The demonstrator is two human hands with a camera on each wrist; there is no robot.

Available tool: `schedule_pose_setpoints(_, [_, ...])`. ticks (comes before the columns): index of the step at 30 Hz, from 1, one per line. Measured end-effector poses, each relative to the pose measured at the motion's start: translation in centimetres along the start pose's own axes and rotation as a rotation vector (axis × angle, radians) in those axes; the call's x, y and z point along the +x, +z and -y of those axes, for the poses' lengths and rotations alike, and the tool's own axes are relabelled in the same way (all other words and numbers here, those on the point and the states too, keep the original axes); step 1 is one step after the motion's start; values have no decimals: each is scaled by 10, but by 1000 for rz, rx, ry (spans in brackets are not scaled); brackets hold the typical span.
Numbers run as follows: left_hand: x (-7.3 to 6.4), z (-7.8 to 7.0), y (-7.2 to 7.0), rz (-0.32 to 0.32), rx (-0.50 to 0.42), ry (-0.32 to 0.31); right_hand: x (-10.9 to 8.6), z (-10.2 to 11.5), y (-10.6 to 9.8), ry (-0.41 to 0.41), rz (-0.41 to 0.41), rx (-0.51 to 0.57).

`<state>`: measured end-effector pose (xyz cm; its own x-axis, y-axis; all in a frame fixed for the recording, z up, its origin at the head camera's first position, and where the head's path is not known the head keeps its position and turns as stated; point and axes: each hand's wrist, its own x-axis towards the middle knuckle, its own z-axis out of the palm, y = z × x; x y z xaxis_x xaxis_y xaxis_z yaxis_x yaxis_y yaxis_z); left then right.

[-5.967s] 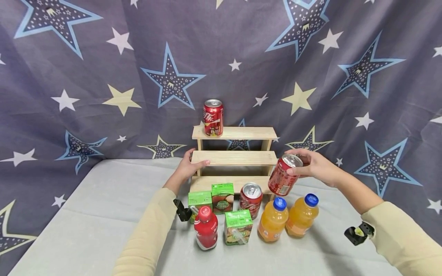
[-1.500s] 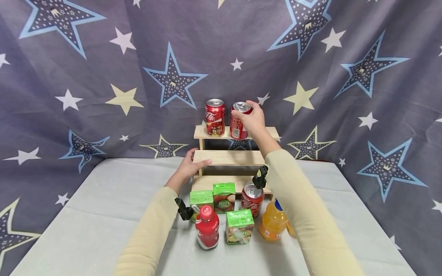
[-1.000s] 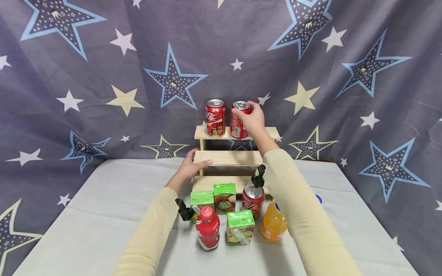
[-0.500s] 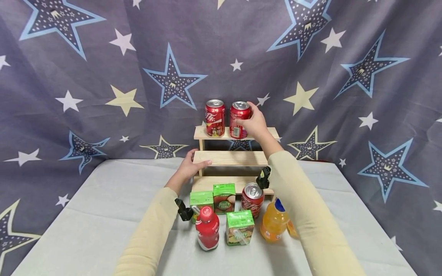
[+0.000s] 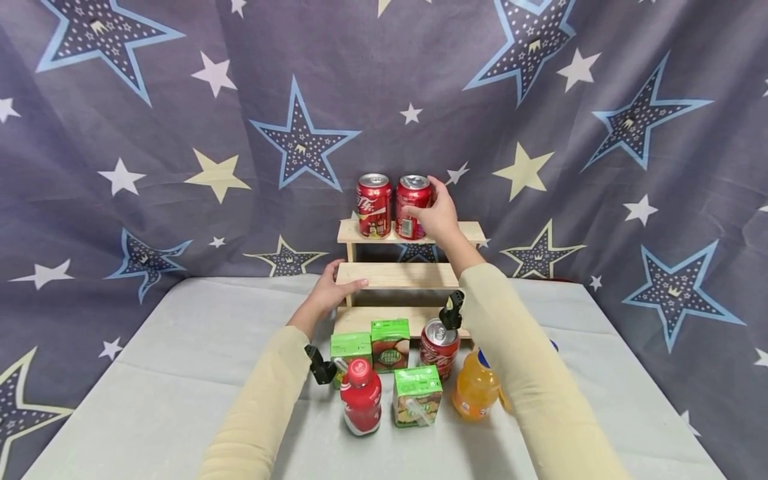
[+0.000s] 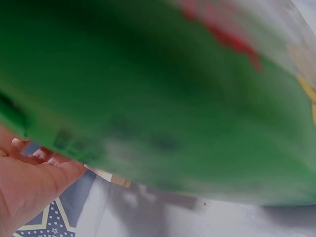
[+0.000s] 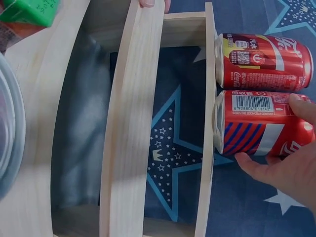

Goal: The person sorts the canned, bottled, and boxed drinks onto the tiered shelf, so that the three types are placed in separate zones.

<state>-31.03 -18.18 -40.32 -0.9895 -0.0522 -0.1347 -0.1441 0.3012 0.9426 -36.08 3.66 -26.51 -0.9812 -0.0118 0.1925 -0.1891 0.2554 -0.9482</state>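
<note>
My right hand (image 5: pixel 438 213) holds a red Coca-Cola can (image 5: pixel 411 207), which stands upright on the top board of a three-step wooden display rack (image 5: pixel 414 275). Thumb and fingers lie on opposite sides of this can in the right wrist view. Close beside it on the left is another red can (image 5: pixel 373 203); only a thin gap shows between them in the right wrist view. At the rack's left end my left hand (image 5: pixel 329 291) grips the middle board, thumb on top. A green carton fills most of the left wrist view, hiding much there.
Before the rack stand several green-topped juice cartons (image 5: pixel 417 395), a red bottle (image 5: pixel 361 400), a third red can (image 5: pixel 439 350) and an orange juice bottle (image 5: pixel 475 390). My right sleeve (image 5: pixel 528 373) mostly hides a second orange bottle. A star-patterned curtain (image 5: pixel 180 100) hangs close behind.
Since the earliest frame my right hand has carried the can from the rack's right onto the top board. Lately it has slid left, nearer the other can. The left hand stays put.
</note>
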Motion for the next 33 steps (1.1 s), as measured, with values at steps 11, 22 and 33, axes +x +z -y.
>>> schedule_pose_setpoints(11, [2, 2, -1, -11, 1, 25, 1, -2, 4, -14, -20, 8])
schedule_pose_setpoints(22, [0, -1, 1, -5, -32, 17, 1, -1, -1, -15, -23, -36])
schedule_pose_setpoints(33, [0, 0, 1, -6, -18, 7, -1, -2, -5, 11, 24, -75])
